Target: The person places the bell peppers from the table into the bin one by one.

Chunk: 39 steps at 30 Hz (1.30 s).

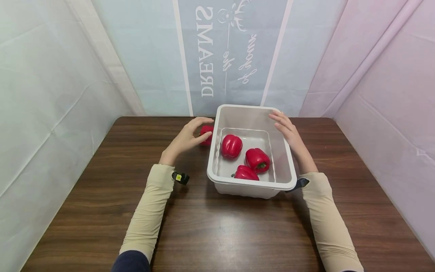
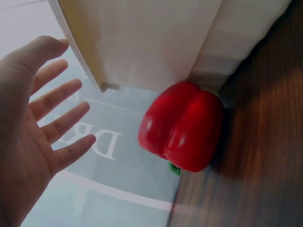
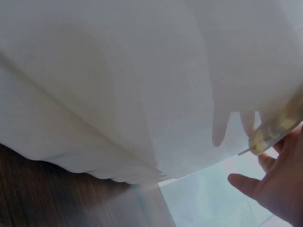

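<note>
A white plastic bin (image 1: 253, 184) stands on the table with three red bell peppers inside: one at the left (image 1: 232, 146), one with its green stem toward the front (image 1: 257, 160), and one partly hidden by the front rim (image 1: 246, 173). Another red bell pepper (image 2: 184, 127) lies on the table against the bin's left side. My left hand (image 1: 186, 139) hovers around that outer pepper, fingers spread and thumb apart, holding nothing. Over the bin's right rim reaches my right hand (image 1: 287, 130), its fingers loosely extended at the far right corner.
The brown wooden table (image 1: 224, 230) ends at a hanging backdrop (image 1: 159, 56) with mirrored lettering. Pale cloth walls flank it left (image 1: 51, 113) and right (image 1: 391, 102). Dark straps (image 1: 181, 177) circle both wrists over beige sleeves.
</note>
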Each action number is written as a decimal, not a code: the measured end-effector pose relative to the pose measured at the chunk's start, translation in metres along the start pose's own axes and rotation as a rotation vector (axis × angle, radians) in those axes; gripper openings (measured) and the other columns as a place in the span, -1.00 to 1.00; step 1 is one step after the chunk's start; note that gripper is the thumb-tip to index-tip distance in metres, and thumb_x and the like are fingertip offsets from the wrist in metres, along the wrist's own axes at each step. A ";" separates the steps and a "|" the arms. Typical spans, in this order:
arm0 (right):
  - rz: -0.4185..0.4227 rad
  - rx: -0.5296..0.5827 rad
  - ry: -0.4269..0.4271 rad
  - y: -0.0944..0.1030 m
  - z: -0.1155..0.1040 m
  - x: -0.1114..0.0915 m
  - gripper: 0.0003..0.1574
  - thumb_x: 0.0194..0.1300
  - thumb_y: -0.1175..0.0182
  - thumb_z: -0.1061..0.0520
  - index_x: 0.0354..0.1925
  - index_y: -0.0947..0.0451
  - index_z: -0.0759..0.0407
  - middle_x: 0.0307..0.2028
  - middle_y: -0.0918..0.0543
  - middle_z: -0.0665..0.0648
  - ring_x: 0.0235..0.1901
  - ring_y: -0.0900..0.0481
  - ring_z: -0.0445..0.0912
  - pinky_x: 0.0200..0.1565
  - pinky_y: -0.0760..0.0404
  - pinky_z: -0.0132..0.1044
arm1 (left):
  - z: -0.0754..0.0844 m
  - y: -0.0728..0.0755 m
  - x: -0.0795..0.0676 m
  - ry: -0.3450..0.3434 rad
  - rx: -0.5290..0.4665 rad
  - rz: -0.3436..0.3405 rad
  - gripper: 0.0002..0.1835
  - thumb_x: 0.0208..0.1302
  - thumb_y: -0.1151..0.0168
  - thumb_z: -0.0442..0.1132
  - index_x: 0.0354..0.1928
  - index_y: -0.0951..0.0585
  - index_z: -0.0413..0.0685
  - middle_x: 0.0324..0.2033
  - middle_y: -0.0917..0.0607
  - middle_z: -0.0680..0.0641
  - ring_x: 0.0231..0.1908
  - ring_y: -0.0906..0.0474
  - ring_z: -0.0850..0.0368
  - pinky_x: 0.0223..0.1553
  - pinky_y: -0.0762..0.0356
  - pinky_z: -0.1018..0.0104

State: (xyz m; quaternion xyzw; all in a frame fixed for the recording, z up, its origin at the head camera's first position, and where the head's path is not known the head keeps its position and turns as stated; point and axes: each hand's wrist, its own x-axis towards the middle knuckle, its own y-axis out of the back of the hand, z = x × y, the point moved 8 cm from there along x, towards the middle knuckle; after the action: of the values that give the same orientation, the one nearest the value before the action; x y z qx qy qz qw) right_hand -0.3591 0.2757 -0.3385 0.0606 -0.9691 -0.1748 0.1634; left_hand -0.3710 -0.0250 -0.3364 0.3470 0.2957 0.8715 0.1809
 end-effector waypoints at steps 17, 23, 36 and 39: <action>-0.009 0.007 0.011 -0.001 -0.012 -0.002 -0.49 0.38 0.12 0.21 0.24 -0.26 0.40 0.36 -0.11 0.32 0.44 0.25 0.00 0.38 0.33 0.07 | -0.010 -0.010 0.002 0.030 0.006 -0.034 -0.51 0.14 -0.29 -0.27 0.15 -0.46 -0.10 0.12 -0.49 -0.07 0.14 -0.33 0.07 0.20 -0.28 0.11; -0.006 0.010 0.020 -0.001 -0.011 -0.002 -0.49 0.37 0.11 0.23 0.22 -0.25 0.46 0.36 -0.11 0.35 0.44 0.25 0.04 0.37 0.33 0.07 | -0.016 -0.013 0.002 0.057 0.032 -0.042 -0.50 0.17 -0.27 -0.21 0.17 -0.44 -0.10 0.13 -0.48 -0.08 0.13 -0.31 0.03 0.19 -0.29 0.09; -0.014 0.018 0.037 -0.002 -0.011 -0.002 -0.50 0.37 0.11 0.27 0.21 -0.24 0.50 0.35 -0.10 0.38 0.43 0.28 0.06 0.37 0.35 0.08 | -0.030 -0.022 0.000 0.085 0.057 -0.060 -0.49 0.19 -0.25 -0.13 0.18 -0.44 -0.05 0.17 -0.44 -0.08 0.17 -0.27 0.01 0.21 -0.27 0.08; -0.017 0.023 0.041 -0.002 -0.011 -0.002 -0.50 0.37 0.11 0.26 0.21 -0.24 0.50 0.35 -0.09 0.38 0.43 0.29 0.06 0.37 0.35 0.08 | -0.033 -0.023 -0.001 0.092 0.050 -0.056 -0.49 0.18 -0.26 -0.13 0.17 -0.44 -0.06 0.17 -0.43 -0.09 0.17 -0.26 -0.01 0.20 -0.28 0.05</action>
State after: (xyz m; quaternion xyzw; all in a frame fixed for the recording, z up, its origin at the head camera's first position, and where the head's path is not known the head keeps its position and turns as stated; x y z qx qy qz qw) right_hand -0.3535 0.2704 -0.3301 0.0741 -0.9669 -0.1639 0.1809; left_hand -0.3915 -0.0208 -0.3709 0.3027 0.3351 0.8733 0.1828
